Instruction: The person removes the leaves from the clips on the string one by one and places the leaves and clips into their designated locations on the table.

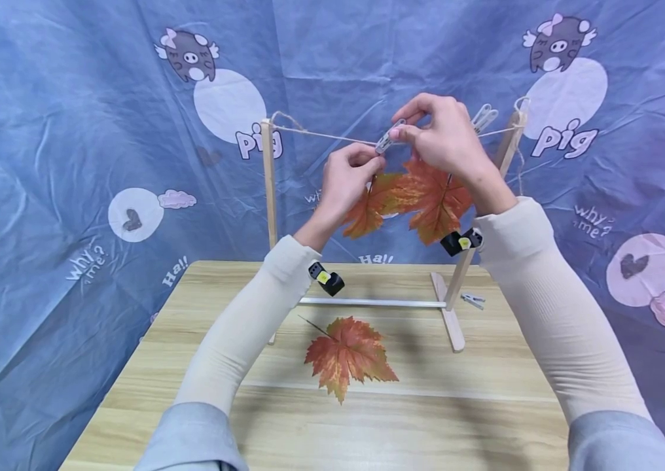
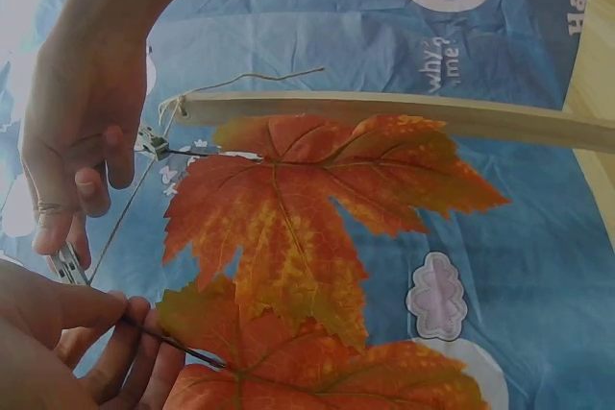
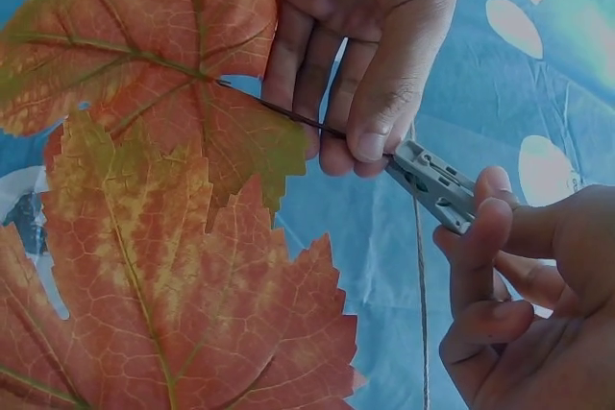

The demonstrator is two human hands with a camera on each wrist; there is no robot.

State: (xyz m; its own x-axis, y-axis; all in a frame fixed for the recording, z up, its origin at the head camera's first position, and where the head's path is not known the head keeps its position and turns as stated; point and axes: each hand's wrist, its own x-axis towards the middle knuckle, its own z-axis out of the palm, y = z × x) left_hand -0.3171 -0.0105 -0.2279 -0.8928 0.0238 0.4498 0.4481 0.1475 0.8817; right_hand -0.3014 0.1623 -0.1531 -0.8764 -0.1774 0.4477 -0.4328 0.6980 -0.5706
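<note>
My left hand (image 1: 345, 182) pinches the dark stem (image 3: 288, 113) of an orange maple leaf (image 1: 364, 214) just below a string (image 1: 332, 136). Thumb and fingers of my right hand (image 1: 449, 136) squeeze the tail end of a grey clothespin (image 3: 437, 184). Its nose sits at the string, close to the stem's tip; whether it has bitten on the stem I cannot tell. Beside it, a second orange leaf (image 2: 279, 180) hangs from the string by another clothespin (image 2: 152, 143), partly overlapping the held leaf. On the table lies a third leaf (image 1: 349, 353), stem toward the upper left.
Two wooden posts (image 1: 269, 186) carry the string, joined low down by a white rod (image 1: 374, 302). A loose clothespin (image 1: 473, 300) lies by the right foot (image 1: 452, 327) on the wooden table (image 1: 462, 405). A blue printed cloth (image 1: 332, 59) hangs behind.
</note>
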